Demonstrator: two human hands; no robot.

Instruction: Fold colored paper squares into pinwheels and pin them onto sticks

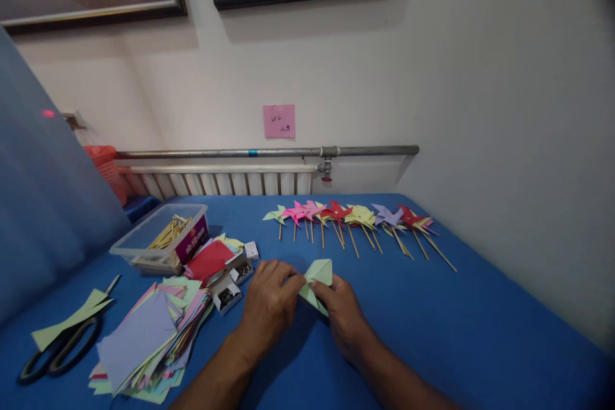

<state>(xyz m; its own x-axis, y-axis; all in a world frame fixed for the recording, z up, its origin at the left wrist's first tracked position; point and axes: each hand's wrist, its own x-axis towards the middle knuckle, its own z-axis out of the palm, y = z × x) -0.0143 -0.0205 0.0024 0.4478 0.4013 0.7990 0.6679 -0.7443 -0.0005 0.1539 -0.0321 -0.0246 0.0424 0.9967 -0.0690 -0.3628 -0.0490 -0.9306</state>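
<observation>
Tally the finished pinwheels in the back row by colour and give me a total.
Finished pinwheels, some overlapping, so counts are approximate:
Green: 1
Pink: 2
Red: 2
Yellow: 1
Purple: 1
Total: about 7

Both hands, left and right, hold a green folded paper.

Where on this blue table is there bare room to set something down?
Bare cloth lies right of the right hand, below the row of pinwheels, out to the table edge. A thinner strip runs between pinwheels and hands. The left is crowded: paper stack, scissors, small boxes, plastic tub.
</observation>
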